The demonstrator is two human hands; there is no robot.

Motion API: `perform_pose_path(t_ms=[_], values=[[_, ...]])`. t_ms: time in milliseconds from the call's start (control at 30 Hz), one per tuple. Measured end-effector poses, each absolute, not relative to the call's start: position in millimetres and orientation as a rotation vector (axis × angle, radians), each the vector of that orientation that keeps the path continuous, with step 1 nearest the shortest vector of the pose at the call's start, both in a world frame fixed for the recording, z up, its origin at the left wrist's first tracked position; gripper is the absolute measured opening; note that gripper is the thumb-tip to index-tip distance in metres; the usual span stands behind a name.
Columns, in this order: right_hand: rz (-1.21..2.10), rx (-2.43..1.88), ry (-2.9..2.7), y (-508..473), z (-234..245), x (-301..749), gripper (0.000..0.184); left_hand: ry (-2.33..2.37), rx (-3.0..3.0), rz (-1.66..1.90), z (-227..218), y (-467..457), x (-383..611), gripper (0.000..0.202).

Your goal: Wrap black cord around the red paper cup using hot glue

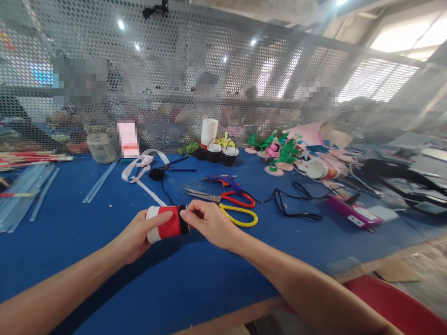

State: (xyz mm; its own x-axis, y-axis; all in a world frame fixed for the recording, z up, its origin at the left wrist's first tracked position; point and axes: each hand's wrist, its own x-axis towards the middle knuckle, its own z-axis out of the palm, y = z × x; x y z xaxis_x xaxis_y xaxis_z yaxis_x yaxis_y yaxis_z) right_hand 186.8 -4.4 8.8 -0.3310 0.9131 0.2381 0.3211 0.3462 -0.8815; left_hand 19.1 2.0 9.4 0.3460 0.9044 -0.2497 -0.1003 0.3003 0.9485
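A paper cup (166,224) wrapped in red with a black band lies on its side above the blue table (104,260). My left hand (134,235) grips its white-rimmed end, thumb across the red wrap. My right hand (209,222) pinches the black band at the other end with fingers closed. Just beyond my right hand lie two pairs of scissors, one yellow-handled (239,215) and one red-handled (237,198).
A blue glue gun (223,179) with a black cord (293,204), a white ribbon (143,170), stacked white cups (209,132), small black baskets (221,152), green and pink paper crafts (279,151), a jar (101,146) and clear sticks (24,193). A perforated screen (174,70) stands behind, with people beyond it.
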Motion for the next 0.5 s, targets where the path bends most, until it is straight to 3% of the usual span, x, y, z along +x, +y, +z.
perform_pose_path(t_ms=[167,500], values=[[0.608,-1.139,-1.830,-2.3,8.0,190.2,0.022,1.018,1.204,0.885,7.9,-1.7,17.6,0.019],[0.694,-0.871,-1.955,-11.2,6.6,184.5,0.028,1.036,1.417,0.831,9.9,-7.2,20.0,0.020]])
